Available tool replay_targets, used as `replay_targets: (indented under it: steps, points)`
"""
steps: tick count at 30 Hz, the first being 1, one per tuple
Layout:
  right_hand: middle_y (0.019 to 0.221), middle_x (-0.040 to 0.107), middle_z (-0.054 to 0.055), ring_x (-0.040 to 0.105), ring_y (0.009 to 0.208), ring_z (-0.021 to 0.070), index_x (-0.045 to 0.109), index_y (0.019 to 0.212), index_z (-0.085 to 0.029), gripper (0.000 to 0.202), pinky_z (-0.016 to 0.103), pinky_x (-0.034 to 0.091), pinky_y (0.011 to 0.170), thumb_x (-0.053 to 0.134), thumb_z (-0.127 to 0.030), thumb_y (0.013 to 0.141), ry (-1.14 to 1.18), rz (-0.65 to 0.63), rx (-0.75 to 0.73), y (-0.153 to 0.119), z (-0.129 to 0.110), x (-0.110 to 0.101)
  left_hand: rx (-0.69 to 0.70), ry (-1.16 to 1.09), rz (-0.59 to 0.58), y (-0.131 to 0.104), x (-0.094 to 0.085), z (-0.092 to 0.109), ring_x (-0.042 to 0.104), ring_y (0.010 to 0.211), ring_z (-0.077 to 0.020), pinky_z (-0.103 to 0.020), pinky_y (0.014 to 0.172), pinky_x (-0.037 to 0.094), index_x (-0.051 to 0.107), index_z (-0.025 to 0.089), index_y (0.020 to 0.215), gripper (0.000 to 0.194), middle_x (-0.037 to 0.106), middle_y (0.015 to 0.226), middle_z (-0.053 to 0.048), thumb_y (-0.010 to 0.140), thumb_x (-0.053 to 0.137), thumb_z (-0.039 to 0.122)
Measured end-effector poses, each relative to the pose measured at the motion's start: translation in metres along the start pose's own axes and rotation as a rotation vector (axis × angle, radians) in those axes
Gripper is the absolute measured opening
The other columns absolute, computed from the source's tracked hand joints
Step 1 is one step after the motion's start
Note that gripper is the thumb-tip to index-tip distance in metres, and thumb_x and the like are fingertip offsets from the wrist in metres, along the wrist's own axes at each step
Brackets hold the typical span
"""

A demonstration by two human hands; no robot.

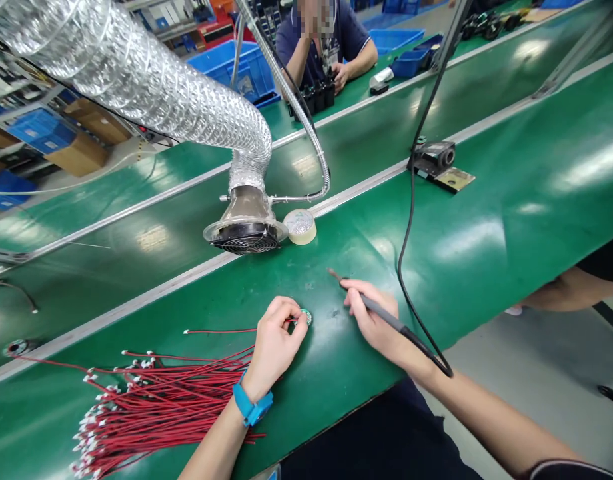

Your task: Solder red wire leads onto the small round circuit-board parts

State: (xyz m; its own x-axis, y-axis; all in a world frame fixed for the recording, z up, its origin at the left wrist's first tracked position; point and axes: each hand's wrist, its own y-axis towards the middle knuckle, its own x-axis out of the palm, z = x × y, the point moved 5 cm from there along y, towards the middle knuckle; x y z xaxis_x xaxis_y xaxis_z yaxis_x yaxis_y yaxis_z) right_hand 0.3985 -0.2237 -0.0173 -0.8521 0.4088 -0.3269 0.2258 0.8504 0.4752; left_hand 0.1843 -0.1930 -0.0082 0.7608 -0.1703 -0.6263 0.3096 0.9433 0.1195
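My left hand (279,333), with a blue band at the wrist, pinches a red wire (219,331) against a small round green circuit board (307,317) on the green work surface. The wire runs left from the fingers to a white connector. In my right hand (374,313) is a soldering iron (381,312), held like a pen, its tip pointing up and left, apart from the board. A large bundle of red wires (186,393) with white connectors lies left of my left wrist.
A fan-shaped extractor (246,230) on a silver duct (176,100) hangs above the bench, beside a round tin (300,227). A soldering stand (439,160) sits at the back right. The iron's black cable (406,247) hangs nearby. Across the bench sits a person (356,47).
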Motion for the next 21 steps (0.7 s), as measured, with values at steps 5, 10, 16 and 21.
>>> replay_targets:
  steps: [5,10,16,21]
  points:
    - [0.102,0.077,0.006,0.075,0.081,0.0186,0.073,0.122,-0.024,0.030,0.033,0.061,0.080,0.050,-0.037,0.107,-0.175,0.007,-0.026,0.048,0.044,-0.010,0.009,0.014,-0.003,-0.001,-0.001,0.000,0.053,0.071,-0.0117,-0.026,0.061,0.039,0.062,0.019,0.078,0.019,0.063,0.093,-0.003,0.096,0.064,0.022]
    - [0.106,0.073,0.009,0.071,0.085,0.0201,0.072,0.128,-0.022,0.035,0.031,0.055,0.078,0.047,-0.034,0.107,-0.461,-0.028,-0.129,0.092,0.075,-0.006,0.020,0.096,-0.032,-0.004,-0.005,0.000,0.061,0.078,-0.0138,-0.026,0.066,0.048,0.066,0.021,0.099,0.005,0.069,0.102,-0.004,0.097,0.067,0.026]
    - [0.112,0.067,0.010,0.063,0.084,0.0204,0.066,0.139,-0.023,0.041,0.031,0.049,0.075,0.044,-0.035,0.106,-0.659,-0.112,-0.169,0.144,0.107,0.012,0.206,0.440,-0.233,-0.007,-0.013,0.008,0.072,0.103,-0.0239,-0.035,0.086,0.057,0.063,0.023,0.126,0.035,0.071,0.122,-0.009,0.096,0.074,0.038]
    - [0.120,0.065,0.014,0.062,0.087,0.0233,0.063,0.141,-0.021,0.044,0.033,0.048,0.075,0.045,-0.035,0.104,-0.656,-0.076,-0.155,0.185,0.133,0.016,0.156,0.798,-0.199,0.024,-0.080,-0.007,0.073,0.099,-0.0241,-0.034,0.083,0.056,0.068,0.022,0.120,0.026,0.074,0.116,-0.008,0.101,0.065,0.038]
